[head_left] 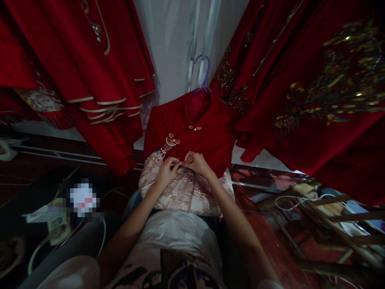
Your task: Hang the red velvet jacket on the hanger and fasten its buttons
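A red velvet jacket (pixel 210 136) hangs on a purple hanger (pixel 202 70) in front of me, over a pale pink and gold embroidered skirt (pixel 186 192). A beaded ornament with tassels (pixel 170 143) is pinned on its left chest, and a small pearl clasp (pixel 194 128) sits near the collar. My left hand (pixel 166 170) and my right hand (pixel 195 162) meet at the jacket's lower hem, fingers pinched together on a small fastening there. What exactly they pinch is too small to make out.
Red garments with cream trim (pixel 90 80) hang at the left; red robes with gold embroidery (pixel 325 100) hang at the right. A wooden chair with white cables (pixel 319 216) stands at lower right. A power strip and cords (pixel 57 230) lie at lower left.
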Available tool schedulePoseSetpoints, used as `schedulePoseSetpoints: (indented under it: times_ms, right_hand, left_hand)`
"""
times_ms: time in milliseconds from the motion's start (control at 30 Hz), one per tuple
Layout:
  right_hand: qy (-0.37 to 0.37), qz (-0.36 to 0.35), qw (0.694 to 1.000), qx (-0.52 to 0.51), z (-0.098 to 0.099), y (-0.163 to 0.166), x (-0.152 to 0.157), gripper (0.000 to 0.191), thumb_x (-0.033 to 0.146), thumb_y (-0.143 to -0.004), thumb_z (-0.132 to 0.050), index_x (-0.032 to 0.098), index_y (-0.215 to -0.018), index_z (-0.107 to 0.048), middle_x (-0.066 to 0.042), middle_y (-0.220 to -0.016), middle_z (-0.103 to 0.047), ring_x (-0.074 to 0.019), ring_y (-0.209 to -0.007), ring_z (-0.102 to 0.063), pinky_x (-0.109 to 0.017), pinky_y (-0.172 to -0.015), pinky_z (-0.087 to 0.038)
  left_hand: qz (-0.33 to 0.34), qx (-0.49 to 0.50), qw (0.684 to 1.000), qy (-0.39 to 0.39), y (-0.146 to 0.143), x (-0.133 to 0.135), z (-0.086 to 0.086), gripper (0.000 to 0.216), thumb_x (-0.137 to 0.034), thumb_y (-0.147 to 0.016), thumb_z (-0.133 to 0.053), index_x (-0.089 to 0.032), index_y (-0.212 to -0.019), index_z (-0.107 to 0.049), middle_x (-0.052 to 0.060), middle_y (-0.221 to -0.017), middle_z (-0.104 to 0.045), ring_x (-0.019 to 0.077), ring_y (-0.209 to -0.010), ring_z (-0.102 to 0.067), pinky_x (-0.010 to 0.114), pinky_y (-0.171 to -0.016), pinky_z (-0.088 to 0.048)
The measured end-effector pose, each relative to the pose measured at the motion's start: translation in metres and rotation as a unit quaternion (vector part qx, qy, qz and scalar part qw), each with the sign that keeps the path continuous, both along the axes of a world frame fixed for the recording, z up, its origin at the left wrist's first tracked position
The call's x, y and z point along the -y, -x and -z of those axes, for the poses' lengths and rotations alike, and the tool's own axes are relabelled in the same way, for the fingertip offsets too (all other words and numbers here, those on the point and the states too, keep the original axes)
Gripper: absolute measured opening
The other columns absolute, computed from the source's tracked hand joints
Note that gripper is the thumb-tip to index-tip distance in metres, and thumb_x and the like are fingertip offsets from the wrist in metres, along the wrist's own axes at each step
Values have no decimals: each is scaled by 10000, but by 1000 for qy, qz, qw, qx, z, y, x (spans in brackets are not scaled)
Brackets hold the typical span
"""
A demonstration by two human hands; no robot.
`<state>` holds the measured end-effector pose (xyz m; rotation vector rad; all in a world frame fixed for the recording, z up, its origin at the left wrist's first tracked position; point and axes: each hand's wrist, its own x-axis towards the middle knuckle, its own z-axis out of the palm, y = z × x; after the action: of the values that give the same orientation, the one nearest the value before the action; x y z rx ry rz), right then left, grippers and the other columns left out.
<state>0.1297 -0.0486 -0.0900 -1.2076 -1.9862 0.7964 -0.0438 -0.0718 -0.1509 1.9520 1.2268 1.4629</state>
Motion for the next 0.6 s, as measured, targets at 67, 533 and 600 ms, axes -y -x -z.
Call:
schedulePoseSetpoints:
  times_ms: [67,533,600]
  right_hand:
    - [1,1,1000,3,0,0,0,149,218,-676,-721,168,-707,-584,1,-645,-645,-106,-603,-617,-171,-549,-441]
    - [40,-32,998,-22,-3,-3,-1,236,323,-659,-749,172,-717,-577,-22,-698,-665,-127,-649,-628,-213,-602,-467]
    - [64,-50,996,-27,-9,-6,0,265,340,-644,-763,170,-724,-575,-21,-700,-661,-125,-645,-620,-220,-601,-464]
  left_hand:
    - [-3,6,1000,4,1,-1,3,128,-309,-872,-580,-196,-928,-605,36,-899,-633,146,-834,-648,313,-747,-600]
    - [38,74,995,61,-2,1,3,148,-323,-845,-604,-190,-906,-581,27,-890,-622,136,-838,-638,315,-803,-573]
    - [43,109,990,74,-4,1,-1,173,-336,-828,-628,-190,-912,-592,33,-903,-632,142,-871,-639,308,-818,-561]
